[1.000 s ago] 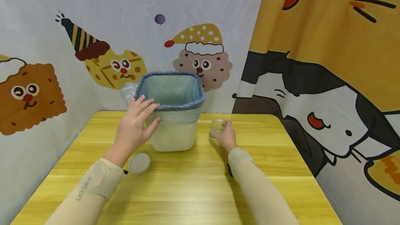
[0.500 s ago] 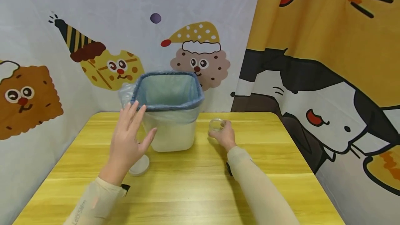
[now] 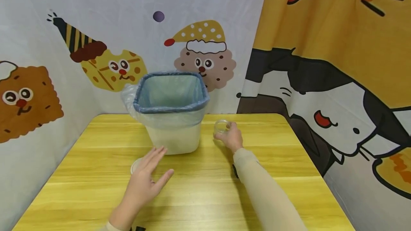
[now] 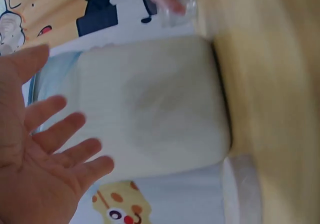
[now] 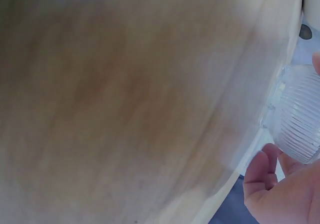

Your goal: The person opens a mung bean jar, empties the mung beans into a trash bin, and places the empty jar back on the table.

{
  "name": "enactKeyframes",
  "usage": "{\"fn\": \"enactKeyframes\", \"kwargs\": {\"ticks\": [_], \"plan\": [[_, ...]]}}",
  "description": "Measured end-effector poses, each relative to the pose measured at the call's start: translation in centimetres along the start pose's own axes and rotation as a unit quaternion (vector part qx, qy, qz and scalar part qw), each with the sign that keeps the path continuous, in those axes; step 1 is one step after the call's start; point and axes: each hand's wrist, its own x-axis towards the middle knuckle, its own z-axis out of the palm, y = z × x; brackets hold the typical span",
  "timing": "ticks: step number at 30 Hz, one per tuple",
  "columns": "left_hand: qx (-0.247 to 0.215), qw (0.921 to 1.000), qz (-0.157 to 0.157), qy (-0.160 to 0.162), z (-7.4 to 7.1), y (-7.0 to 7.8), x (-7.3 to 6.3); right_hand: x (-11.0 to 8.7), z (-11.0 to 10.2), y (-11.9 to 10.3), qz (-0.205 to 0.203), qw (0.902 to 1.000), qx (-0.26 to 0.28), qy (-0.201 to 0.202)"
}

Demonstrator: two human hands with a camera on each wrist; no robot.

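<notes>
My right hand (image 3: pixel 231 137) grips a clear ribbed glass (image 3: pixel 221 127) at the table's far side, thumb and fingers around it. In the right wrist view the ridges of the glass (image 5: pixel 300 114) show close up. My left hand (image 3: pixel 144 184) holds nothing, its fingers spread in front of the pale waste bin (image 3: pixel 174 140). A blue-rimmed translucent bag (image 3: pixel 171 109) lines the bin and folds over its rim. Partly hidden behind my left hand is a round white lid (image 3: pixel 135 165) lying on the table; its edge (image 4: pixel 242 189) appears in the left wrist view.
The yellow wood-grain table (image 3: pixel 205 202) ends at a back edge just behind the bin and the glass. A cloth with cartoon prints (image 3: pixel 112 3) hangs behind it. Loose bag film (image 3: pixel 129 99) bulges out at the bin's left side.
My left hand has come away from the bin's rim and moved down toward me, now partly covering the lid. My right hand stays at the same spot with the glass.
</notes>
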Motion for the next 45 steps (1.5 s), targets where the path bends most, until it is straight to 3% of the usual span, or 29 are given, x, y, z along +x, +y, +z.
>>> {"fn": "enactKeyframes", "kwargs": {"ticks": [5, 9, 15, 23, 31, 37, 45], "plan": [[-0.004, 0.9953, -0.014, -0.096, 0.8, 0.8, -1.2, 0.1, 0.5, -0.4, 0.002, 0.9999, -0.007, 0.011], [0.014, 0.9838, -0.045, -0.173, 1.1, 1.1, -1.6, 0.1, 1.1, -0.6, 0.001, 1.0, 0.002, 0.006], [0.017, 0.9712, -0.057, -0.231, 1.3, 1.2, -1.7, -0.1, 2.1, -1.0, -0.005, 0.9999, 0.009, 0.001], [-0.001, 0.9646, -0.072, -0.253, 1.4, 1.6, -1.6, -0.1, 2.6, -1.8, -0.022, 0.9996, -0.015, 0.013], [-0.008, 0.9646, -0.069, -0.254, 1.6, 1.8, -1.6, -0.6, 1.9, -1.8, -0.024, 0.9983, -0.052, -0.003], [-0.014, 0.963, -0.078, -0.258, 1.8, 2.0, -2.0, -2.8, -0.6, -1.8, -0.048, 0.9941, -0.086, -0.043], [-0.005, 0.9623, -0.089, -0.257, 1.8, 2.1, -2.9, -6.4, -5.2, 0.1, -0.062, 0.9935, -0.056, -0.078]]}}
